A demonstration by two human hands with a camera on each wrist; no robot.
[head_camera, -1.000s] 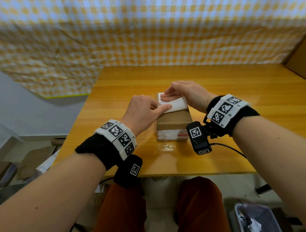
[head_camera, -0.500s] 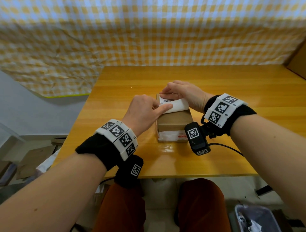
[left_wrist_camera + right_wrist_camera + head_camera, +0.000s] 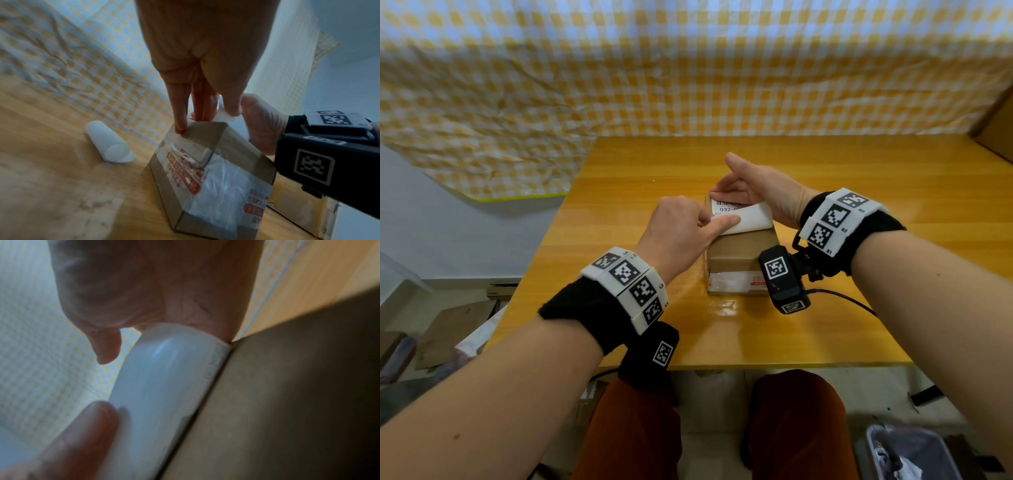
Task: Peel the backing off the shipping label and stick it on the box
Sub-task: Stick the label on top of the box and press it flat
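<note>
A small brown cardboard box (image 3: 739, 253) stands mid-table with clear tape on its near face (image 3: 205, 170). The white shipping label (image 3: 743, 216) lies on its top, printed face up at the far end, while its near end curls upward (image 3: 164, 378). My left hand (image 3: 717, 222) pinches that curled near edge, thumb on top (image 3: 232, 107). Straight fingers of my right hand (image 3: 726, 193) press the label's far end onto the box, thumb raised. A rolled white backing sheet (image 3: 109, 144) lies on the table left of the box, hidden in the head view.
The wooden table (image 3: 893, 240) reaches back to a yellow checked cloth (image 3: 688, 68). A cardboard piece (image 3: 996, 133) stands at the far right. A cable (image 3: 842, 301) trails from my right wrist. A bin (image 3: 907, 452) sits on the floor.
My right fingers have drawn back toward the label's far edge, uncovering its printed face. The near end now curls higher under my left thumb.
</note>
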